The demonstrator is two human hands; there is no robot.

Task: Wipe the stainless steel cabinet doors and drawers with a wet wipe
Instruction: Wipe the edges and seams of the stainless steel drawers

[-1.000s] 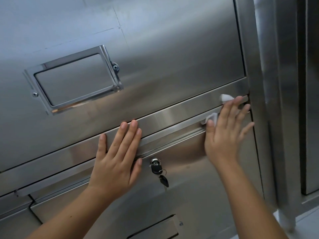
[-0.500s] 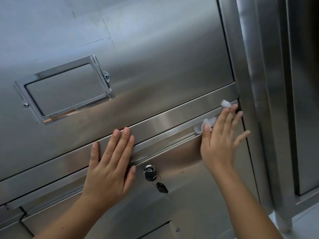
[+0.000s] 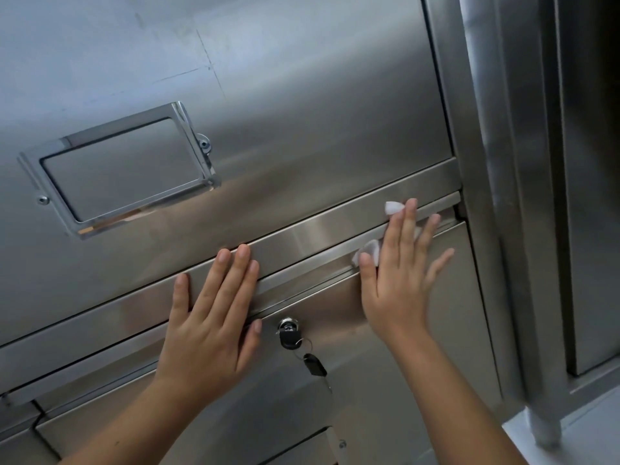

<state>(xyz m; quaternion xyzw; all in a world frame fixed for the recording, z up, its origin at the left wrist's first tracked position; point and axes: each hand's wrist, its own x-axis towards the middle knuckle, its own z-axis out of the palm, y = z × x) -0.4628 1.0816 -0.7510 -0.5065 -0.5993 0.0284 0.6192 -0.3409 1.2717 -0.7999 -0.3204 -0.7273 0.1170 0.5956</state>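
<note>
Hands lie flat and well apart on the cabinet front. The left hand (image 3: pixel 208 317), fingers straight and close together, rests bare across the horizontal rail (image 3: pixel 302 236) between the upper drawer (image 3: pixel 302 112) and the lower drawer (image 3: pixel 453 297), at centre frame. The right hand (image 3: pixel 399 283), fingers straight and spread, presses the wet wipe (image 3: pixel 393 207) against the rail's right end, near the upright post (image 3: pixel 476 196). White corners of the wipe show above the fingertips and beside the thumb; the rest is hidden under the hand.

Risks, as judged:
- Pressure alone holds the wipe, so a quick stroke may bunch it or let it slip out, leaving bare fingers to smear the steel.
- The left palm probably prints the rail it braces on.
- A downward pass could snag the key in the lock (image 3: pixel 288 330), lower centre, and its hanging fob (image 3: pixel 313 364).
</note>
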